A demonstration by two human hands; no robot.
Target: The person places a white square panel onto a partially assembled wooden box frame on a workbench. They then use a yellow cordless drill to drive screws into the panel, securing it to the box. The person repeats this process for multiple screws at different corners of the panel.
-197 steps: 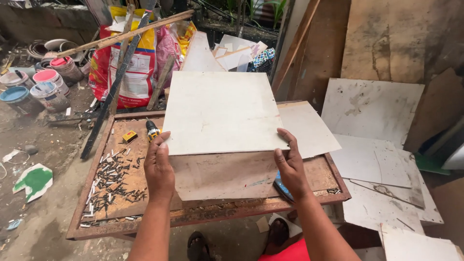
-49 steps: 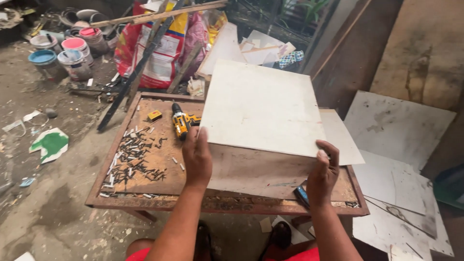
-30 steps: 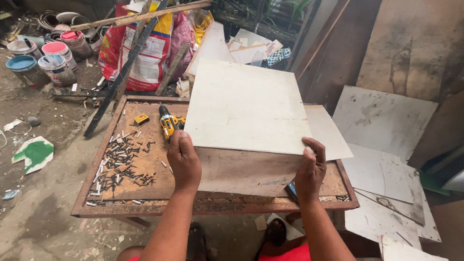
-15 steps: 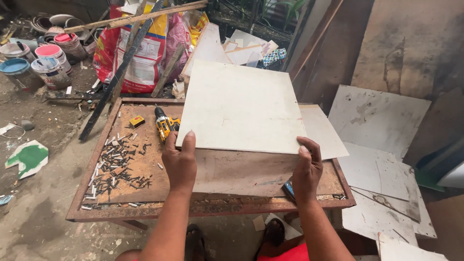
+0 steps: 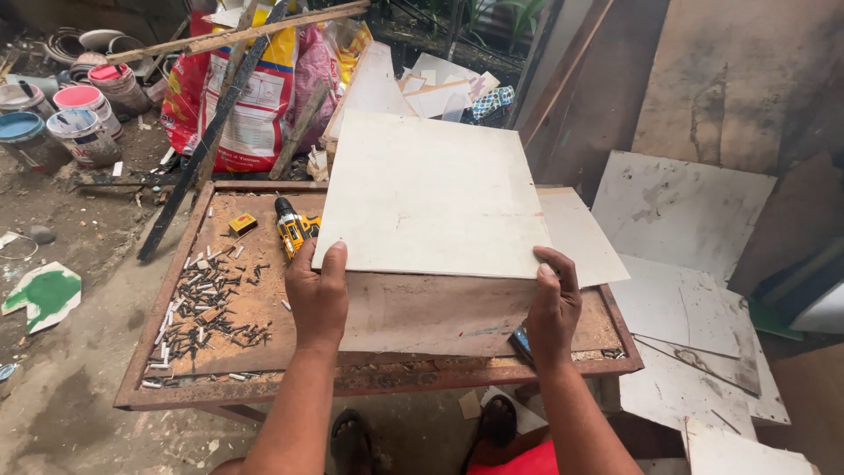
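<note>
Hands (image 5: pixel 318 295) (image 5: pixel 552 308): grip closed on white board (image 5: pixel 435 195) | drill (image 5: pixel 290 227), nails (image 5: pixel 211 303) left, seemingly clear

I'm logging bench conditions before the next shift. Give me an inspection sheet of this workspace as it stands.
Surface: rusty framed table, top dusted with sawdust.
Job's things: pale square board held over stacked boards.
Clutter: scattered nails, yellow drill, small yellow block.
Hands: left hand and right hand each grip the near edge of the pale square board.
Cables: nothing seen.
Surroundings: paint buckets, printed sacks, wooden poles, loose panels on the dirt floor.
</note>
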